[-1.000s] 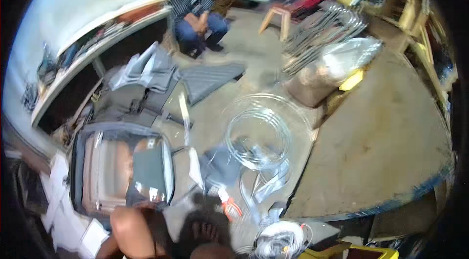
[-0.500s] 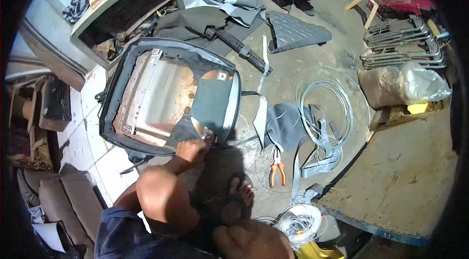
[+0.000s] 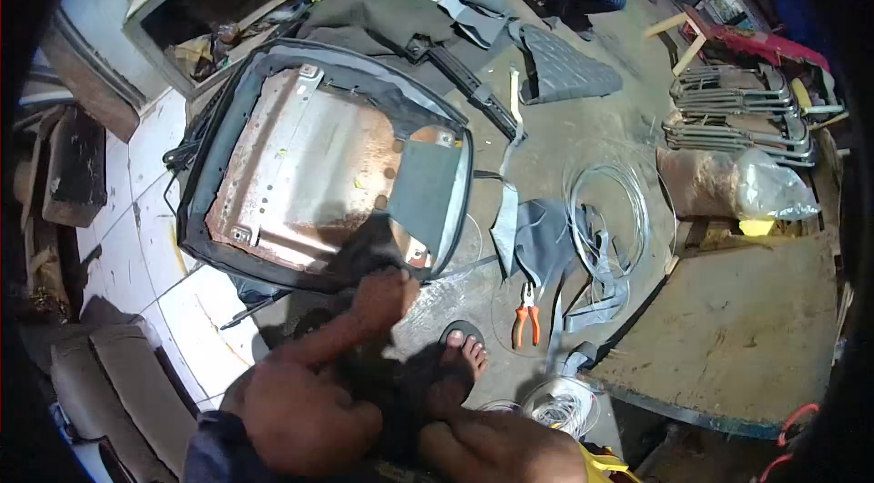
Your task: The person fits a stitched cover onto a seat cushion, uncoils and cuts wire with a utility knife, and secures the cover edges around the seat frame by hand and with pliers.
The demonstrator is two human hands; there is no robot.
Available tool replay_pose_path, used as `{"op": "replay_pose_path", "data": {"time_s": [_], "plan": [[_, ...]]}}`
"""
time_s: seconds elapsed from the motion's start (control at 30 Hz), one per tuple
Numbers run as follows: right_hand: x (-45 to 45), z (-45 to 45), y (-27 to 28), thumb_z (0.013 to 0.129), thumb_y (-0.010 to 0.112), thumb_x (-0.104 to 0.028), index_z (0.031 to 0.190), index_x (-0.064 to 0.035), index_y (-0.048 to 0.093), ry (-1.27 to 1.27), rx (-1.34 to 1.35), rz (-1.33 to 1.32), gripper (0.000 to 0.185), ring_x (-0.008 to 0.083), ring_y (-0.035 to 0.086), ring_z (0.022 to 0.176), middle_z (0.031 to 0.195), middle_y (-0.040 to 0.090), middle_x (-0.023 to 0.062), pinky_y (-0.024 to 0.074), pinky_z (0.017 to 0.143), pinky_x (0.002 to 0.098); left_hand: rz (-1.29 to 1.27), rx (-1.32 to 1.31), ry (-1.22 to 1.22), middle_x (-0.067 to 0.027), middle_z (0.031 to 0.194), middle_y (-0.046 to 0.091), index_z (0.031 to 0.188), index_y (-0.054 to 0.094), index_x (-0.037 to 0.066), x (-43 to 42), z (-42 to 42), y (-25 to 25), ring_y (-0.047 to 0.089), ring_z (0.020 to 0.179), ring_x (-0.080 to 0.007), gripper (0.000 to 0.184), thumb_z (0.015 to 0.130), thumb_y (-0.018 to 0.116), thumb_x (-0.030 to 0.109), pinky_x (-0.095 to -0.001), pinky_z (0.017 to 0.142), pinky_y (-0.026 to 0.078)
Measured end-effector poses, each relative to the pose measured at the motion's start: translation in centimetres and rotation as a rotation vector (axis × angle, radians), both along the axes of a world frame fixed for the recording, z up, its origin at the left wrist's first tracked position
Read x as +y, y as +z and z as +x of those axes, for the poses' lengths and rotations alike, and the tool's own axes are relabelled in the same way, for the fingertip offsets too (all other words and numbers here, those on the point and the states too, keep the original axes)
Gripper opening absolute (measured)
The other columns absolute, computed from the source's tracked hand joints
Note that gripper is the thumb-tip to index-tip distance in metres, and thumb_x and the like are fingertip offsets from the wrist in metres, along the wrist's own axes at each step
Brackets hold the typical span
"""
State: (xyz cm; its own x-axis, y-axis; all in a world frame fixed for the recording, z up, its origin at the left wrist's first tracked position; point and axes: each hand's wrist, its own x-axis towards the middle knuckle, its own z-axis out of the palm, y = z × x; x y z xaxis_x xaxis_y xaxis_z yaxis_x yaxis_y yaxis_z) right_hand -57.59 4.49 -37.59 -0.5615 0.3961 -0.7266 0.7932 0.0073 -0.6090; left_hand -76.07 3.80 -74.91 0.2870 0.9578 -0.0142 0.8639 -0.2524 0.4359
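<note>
Just beyond and leftward of the left of the hands [image 3: 382, 299], a seat [image 3: 319, 160].

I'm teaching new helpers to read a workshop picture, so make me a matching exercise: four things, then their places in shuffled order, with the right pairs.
Things
1. orange-handled metal pliers
2. round coil of silvery wire
3. seat base with rusty metal pan and dark padded rim
4. tapering piece of quilted grey material

Places
A. directly right of the long black metal rail
B. with the left hand at its near edge
C. just right of the person's foot
D. right of the plain dark-grey fabric piece

Pairs: 1-C, 2-D, 3-B, 4-A
</note>
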Motion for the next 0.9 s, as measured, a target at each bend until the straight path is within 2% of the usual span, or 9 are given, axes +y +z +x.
{"op": "replay_pose_path", "data": {"time_s": [0.1,0.2,0.27,0.4,0.47,0.5,0.6,0.7,0.9], "plan": [[-1.3,3.8,-4.4,0.09,0.061,-0.03,0.12,-0.0021,0.063,-0.343,0.446,0.16,0.041,0.0347,0.063,0.103,0.119,0.064,0.0222,0.0491,0.089,0.0453,0.191,-0.198,0.073,-0.0083,0.081,0.057,0.087,0.067,0.007,-1.4,1.0,0.5,0.06,0.082,-0.0269,0.01,0.083,0.065,0.015,-0.0406,0.072,0.048],[-1.5,8.9,-11.1,0.094,0.06,-0.038,0.129,-0.0047,0.058,-1.278,1.091,0.161,0.048,0.031,0.062,0.11,0.127,0.062,0.0176,0.0495,0.094,0.0433,0.209,-0.189,0.103,-0.0081,0.087,0.056,0.09,0.067,0.006,-1.9,1.0,-0.4,0.057,0.09,-0.0262,0.011,0.083,0.064,0.013,-0.0393,0.079,0.045],[0.1,10.4,-14.9,0.097,0.059,-0.043,0.135,-0.0065,0.055,-1.527,1.173,0.003,0.053,0.0286,0.061,0.115,0.132,0.061,0.0145,0.0498,0.098,0.042,0.24,-0.131,0.075,-0.008,0.09,0.057,0.093,0.068,0.007,-2.1,0.8,-0.5,0.056,0.093,-0.0257,0.014,0.081,0.064,0.012,-0.0393,0.08,0.044],[-0.5,8.4,-22.5,0.097,0.06,-0.039,0.122,-0.0015,0.061,-1.459,0.691,-0.367,0.045,0.0252,0.066,0.09,0.113,0.067,0.0105,0.0534,0.081,0.0388,0.18,-0.188,0.136,-0.0075,0.091,0.057,0.095,0.069,0.007,-2.8,1.0,-0.5,0.056,0.095,-0.0259,0.018,0.078,0.062,0.011,-0.0399,0.085,0.044],[-1.5,10.0,-25.5,0.101,0.056,-0.042,0.117,-0.0036,0.062,-1.167,0.5,-0.308,0.042,0.0249,0.064,0.078,0.102,0.068,0.0136,0.0486,0.057,0.0334,0.18,-0.19,0.118,-0.0073,0.092,0.058,0.096,0.069,0.007,-3.1,1.0,-0.6,0.056,0.095,-0.026,0.019,0.078,0.062,0.011,-0.0401,0.084,0.044],[-1.8,9.9,-26.5,0.103,0.056,-0.033,0.114,-0.0032,0.062,-0.835,0.409,0.057,0.032,0.0181,0.061,0.073,0.097,0.067,0.0113,0.0482,0.059,0.0293,0.181,-0.183,0.099,-0.0072,0.093,0.058,0.097,0.069,0.006,-3.2,0.9,-0.7,0.056,0.095,-0.026,0.02,0.078,0.062,0.011,-0.0402,0.084,0.044],[-2.6,8.2,-26.2,0.098,0.064,-0.015,0.128,-0.0037,0.056,-1.242,0.42,-0.169,0.034,0.0117,0.061,0.076,0.102,0.066,0.0071,0.0495,0.061,0.0248,0.202,-0.171,0.083,-0.0072,0.095,0.059,0.1,0.07,0.006,-3.6,0.8,-1.7,0.056,0.095,-0.0256,0.024,0.078,0.062,0.011,-0.04,0.083,0.044],[-2.6,8.8,-26.0,0.085,0.074,0.004,0.141,-0.0037,0.048,-1.152,0.21,-0.398,0.062,0.0135,0.064,0.095,0.105,0.065,0.0035,0.055,0.081,0.026,0.187,-0.17,0.081,-0.0075,0.096,0.059,0.104,0.07,0.005,-3.6,0.6,-1.7,0.056,0.096,-0.0246,0.027,0.079,0.062,0.011,-0.039,0.082,0.044],[-2.9,10.7,-29.5,0.084,0.074,0.005,0.139,0.0011,0.05,-0.778,0.186,-0.271,0.06,0.0126,0.062,0.103,0.119,0.065,0.0045,0.0504,0.093,0.0261,0.239,-0.139,0.116,-0.0072,0.093,0.06,0.106,0.071,0.005,-3.6,1.3,-1.9,0.056,0.095,-0.0238,0.027,0.082,0.062,0.015,-0.0384,0.081,0.044]]}}
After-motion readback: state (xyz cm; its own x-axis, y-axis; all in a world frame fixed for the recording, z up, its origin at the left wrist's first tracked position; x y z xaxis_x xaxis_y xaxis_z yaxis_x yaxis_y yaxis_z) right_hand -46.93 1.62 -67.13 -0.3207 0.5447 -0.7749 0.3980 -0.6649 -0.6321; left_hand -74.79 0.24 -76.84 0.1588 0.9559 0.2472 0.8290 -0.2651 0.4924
